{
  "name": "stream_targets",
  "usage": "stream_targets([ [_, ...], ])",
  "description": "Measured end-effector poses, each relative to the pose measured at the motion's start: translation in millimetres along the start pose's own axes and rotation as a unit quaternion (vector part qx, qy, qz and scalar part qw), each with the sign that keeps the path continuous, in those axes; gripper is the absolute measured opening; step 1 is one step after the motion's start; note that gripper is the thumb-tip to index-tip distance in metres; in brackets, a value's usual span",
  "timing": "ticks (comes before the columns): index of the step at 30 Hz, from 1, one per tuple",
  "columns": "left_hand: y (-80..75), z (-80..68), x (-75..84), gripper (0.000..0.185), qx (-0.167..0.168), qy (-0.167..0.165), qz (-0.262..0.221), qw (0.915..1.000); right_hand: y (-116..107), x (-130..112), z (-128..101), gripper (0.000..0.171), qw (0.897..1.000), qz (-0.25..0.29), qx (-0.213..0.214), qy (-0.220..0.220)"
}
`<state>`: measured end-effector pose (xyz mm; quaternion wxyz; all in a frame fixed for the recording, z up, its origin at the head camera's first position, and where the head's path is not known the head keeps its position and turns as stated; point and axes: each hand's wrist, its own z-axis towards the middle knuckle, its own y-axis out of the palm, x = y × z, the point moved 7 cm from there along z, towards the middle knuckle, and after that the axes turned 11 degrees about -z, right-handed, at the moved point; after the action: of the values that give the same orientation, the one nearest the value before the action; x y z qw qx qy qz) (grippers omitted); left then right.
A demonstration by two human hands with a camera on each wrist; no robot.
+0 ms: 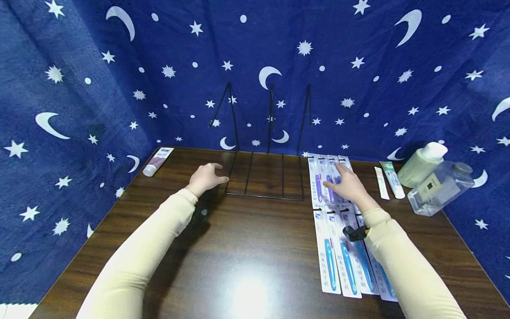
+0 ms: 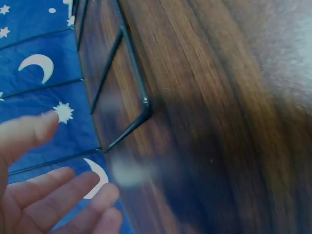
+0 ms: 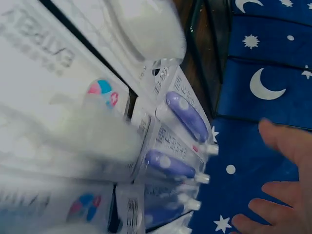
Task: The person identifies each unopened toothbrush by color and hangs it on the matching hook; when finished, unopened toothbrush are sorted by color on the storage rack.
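My left hand (image 1: 207,176) hovers with relaxed fingers just left of a black wire rack (image 1: 264,175) at the back of the table; in the left wrist view the fingers (image 2: 53,192) are spread beside the rack's corner (image 2: 145,103), holding nothing. My right hand (image 1: 347,184) lies with straight fingers over the far row of packaged toothbrushes (image 1: 323,177). The right wrist view shows purple-handled packs (image 3: 185,117) below the open fingers (image 3: 287,146). A nearer row of blue-handled packs (image 1: 338,254) lies by my right forearm.
A small tube (image 1: 157,161) lies at the back left corner. Two toothpaste tubes (image 1: 388,179), a green bottle (image 1: 422,164) and a clear bottle (image 1: 438,188) stand at the back right. Blue star-patterned cloth (image 1: 255,66) walls in the wooden table (image 1: 247,248).
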<state>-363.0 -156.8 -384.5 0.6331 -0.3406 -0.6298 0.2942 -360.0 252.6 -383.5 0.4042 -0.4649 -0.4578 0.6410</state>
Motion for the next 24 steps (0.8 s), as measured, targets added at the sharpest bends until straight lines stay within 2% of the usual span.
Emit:
stream_targets([
  [4, 7.0, 9.9, -4.8, 0.048, 0.01, -0.004, -0.018, 0.9998, 1.7, -2.4, 16.5, 0.065, 0.999, 0.0, 0.049, 0.004],
  [8, 16.8, 17.9, -9.2, 0.042, 0.013, -0.013, -0.066, 0.9976, 3.4, -3.5, 31.7, 0.054, 0.997, 0.009, 0.078, 0.021],
  [11, 27.0, 23.9, -15.4, 0.04, 0.004, -0.038, -0.121, 0.9919, 5.2, -5.5, 40.3, 0.048, 0.997, 0.019, 0.077, 0.025],
  [16, 43.2, 32.6, -24.7, 0.039, -0.009, -0.079, -0.193, 0.978, 16.3, 0.5, 57.8, 0.043, 0.998, 0.031, 0.04, 0.027],
  [18, 46.7, 35.0, -25.5, 0.04, -0.007, -0.086, -0.207, 0.9744, 27.5, 14.2, 70.9, 0.04, 0.998, 0.037, 0.037, 0.027],
  [20, 47.9, 36.8, -24.9, 0.039, 0.0, -0.088, -0.214, 0.9729, 49.8, 39.7, 91.7, 0.034, 0.997, 0.036, 0.065, 0.025],
  [24, 47.9, 38.8, -22.3, 0.036, 0.014, -0.086, -0.204, 0.9752, 114.5, 107.8, 144.4, 0.026, 0.992, 0.008, 0.128, 0.006],
])
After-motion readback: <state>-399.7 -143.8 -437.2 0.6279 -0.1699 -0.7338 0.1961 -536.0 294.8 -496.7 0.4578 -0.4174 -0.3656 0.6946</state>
